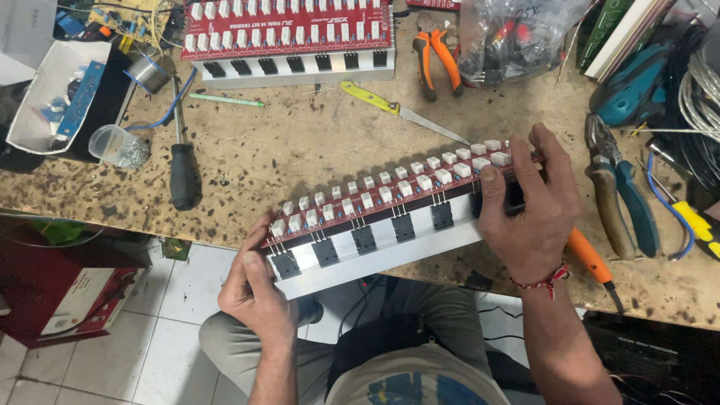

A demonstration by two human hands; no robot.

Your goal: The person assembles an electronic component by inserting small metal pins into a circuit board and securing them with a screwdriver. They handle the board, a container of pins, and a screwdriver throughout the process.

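Note:
I hold a long red circuit board [390,191] with rows of white block components, fixed to a pale aluminium bar [390,251] that carries several black transistors. It slants over the workbench's front edge, left end lower. My left hand [255,289] grips the lower left end from below. At the upper right end my right hand [529,206] clamps the board, thumb on top among the white blocks. A red string bracelet circles my right wrist.
A second, similar red board on an aluminium bar [289,37] lies at the back. The stained workbench [300,142] holds a black-handled screwdriver [184,169], yellow-handled knife [401,112], orange pliers [436,64], blue-handled pliers [622,191], an orange-handled tool [592,259], plastic cup [118,146] and bag of parts [510,37].

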